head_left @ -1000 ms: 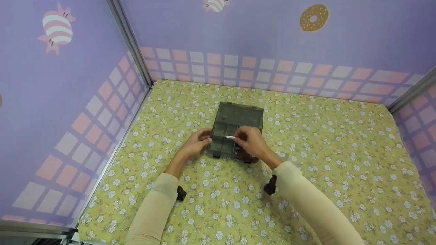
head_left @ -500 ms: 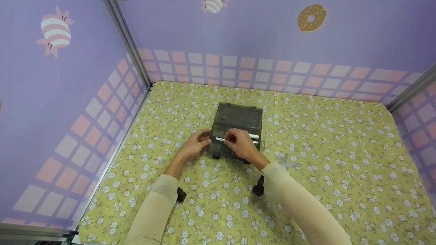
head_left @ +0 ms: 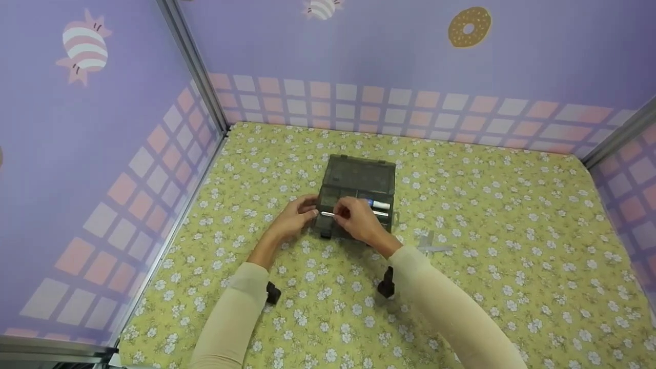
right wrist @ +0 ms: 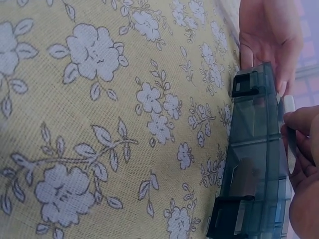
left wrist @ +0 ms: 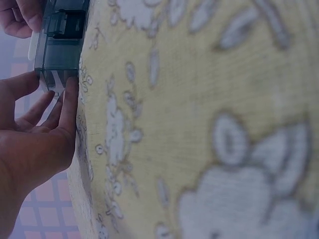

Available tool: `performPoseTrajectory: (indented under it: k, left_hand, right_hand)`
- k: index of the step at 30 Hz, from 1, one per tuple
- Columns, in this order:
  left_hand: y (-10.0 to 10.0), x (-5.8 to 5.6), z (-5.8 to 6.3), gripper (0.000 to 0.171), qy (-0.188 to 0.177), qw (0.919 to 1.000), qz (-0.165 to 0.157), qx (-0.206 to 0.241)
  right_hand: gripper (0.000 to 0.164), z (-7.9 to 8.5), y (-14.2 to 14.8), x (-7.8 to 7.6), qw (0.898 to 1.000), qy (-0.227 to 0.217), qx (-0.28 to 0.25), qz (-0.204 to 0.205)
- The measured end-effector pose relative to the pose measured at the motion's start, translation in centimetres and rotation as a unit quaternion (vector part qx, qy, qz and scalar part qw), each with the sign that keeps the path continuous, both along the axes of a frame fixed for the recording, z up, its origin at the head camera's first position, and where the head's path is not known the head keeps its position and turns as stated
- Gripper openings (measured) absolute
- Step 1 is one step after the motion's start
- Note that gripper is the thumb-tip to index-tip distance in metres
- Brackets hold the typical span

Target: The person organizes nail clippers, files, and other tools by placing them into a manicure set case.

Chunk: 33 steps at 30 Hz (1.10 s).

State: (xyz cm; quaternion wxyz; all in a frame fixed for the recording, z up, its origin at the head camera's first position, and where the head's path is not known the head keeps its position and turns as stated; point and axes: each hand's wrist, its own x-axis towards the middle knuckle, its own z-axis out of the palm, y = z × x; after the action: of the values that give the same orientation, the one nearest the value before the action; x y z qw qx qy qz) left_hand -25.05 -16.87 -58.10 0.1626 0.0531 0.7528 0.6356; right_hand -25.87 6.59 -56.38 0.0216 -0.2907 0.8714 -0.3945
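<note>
A dark translucent compartment box (head_left: 330, 192) lies on the flowered cloth with its lid (head_left: 361, 173) folded back. My left hand (head_left: 293, 218) rests against the box's left side, its fingertips at the rim and side wall in the left wrist view. Over the front left compartments, my right hand (head_left: 354, 215) pinches a slim white-ended stick-like item (head_left: 328, 213), whose pale end (right wrist: 289, 103) shows in the right wrist view. A blue-and-white tube (head_left: 380, 204) and a slim pale stick (head_left: 381, 213) lie in the right compartments. My right hand hides part of the box's middle.
A grey L-shaped flat piece (head_left: 434, 248) lies on the cloth (head_left: 512, 215) to the box's right. Purple patterned panels (head_left: 400, 61) stand behind and at both sides, with metal posts (head_left: 197, 66) at the corners.
My right hand has moved left and slightly down with the slim item, now low over the left compartments. The tube and stick at the right have come into view. My left hand stays put.
</note>
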Motion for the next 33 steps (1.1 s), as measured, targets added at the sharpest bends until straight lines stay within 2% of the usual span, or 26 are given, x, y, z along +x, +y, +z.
performPoseTrajectory:
  k: [8,12,17,21,33]
  left_hand:
    - [0.2,-0.1,0.2,0.053,-0.016,0.9998,0.011,-0.002]
    - [0.2,-0.1,0.4,0.053,-0.020,0.9997,0.013,0.007]
    - [0.1,-0.3,0.4,0.053,-0.016,0.9998,0.010,0.006]
    - [-0.1,-0.2,0.2,0.053,-0.014,0.9998,0.012,0.001]
    - [-0.1,0.2,-0.1,0.054,-0.011,0.9999,0.009,-0.008]
  right_hand:
    - [0.014,0.5,0.9,0.2,0.999,-0.019,-0.039,0.000]
    - [0.014,1.1,2.4,0.2,0.999,-0.008,-0.052,0.003]
    - [0.013,1.9,5.5,0.3,0.999,0.012,-0.048,0.014]
    - [0.014,2.2,8.0,0.6,0.999,0.001,-0.037,0.012]
    - [0.015,1.1,16.1,1.7,0.999,-0.012,-0.006,-0.035]
